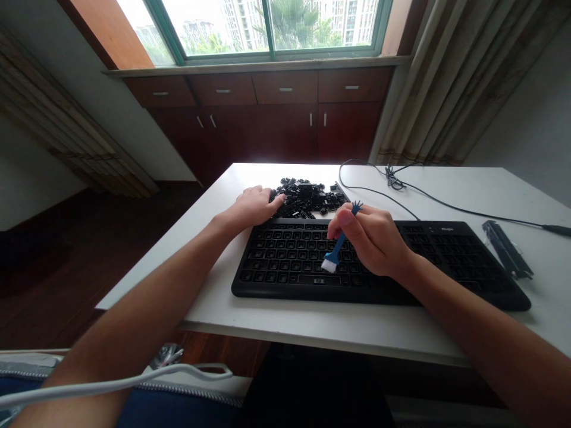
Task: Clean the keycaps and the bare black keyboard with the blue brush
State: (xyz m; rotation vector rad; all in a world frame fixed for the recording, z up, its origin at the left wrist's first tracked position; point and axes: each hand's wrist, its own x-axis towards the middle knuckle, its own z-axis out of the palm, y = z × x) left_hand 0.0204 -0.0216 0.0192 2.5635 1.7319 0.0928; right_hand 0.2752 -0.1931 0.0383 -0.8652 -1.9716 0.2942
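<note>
1. Centrally, one keyboard [357, 288], black, lying flat on the white surface [209, 304]; square openings show in rows across it.
2. One brush [341, 243], blue, with white bristles at the lower end and a small hand-shaped tip at the upper; it slants over the keyboard, left of its middle. Whether the bristles touch cannot be told.
3. One right hand [379, 241], above the keyboard; its grip is closed on the brush handle between thumb and fingers.
4. One left hand [255, 205], palm down by the keyboard's far left corner; its grip is spread, thumb apart from fingers and clamped on nothing visible.
5. Assorted keycaps [303, 199], black, heaped just behind the keyboard, beside the left hand.
6. One cable [393, 177], black, bunched behind the keyboard and trailing to the right.
7. One strip [508, 249], black, near the keyboard's right end.
8. Beyond the surface, cabinets [267, 134], reddish brown, beneath a window [214, 30].
</note>
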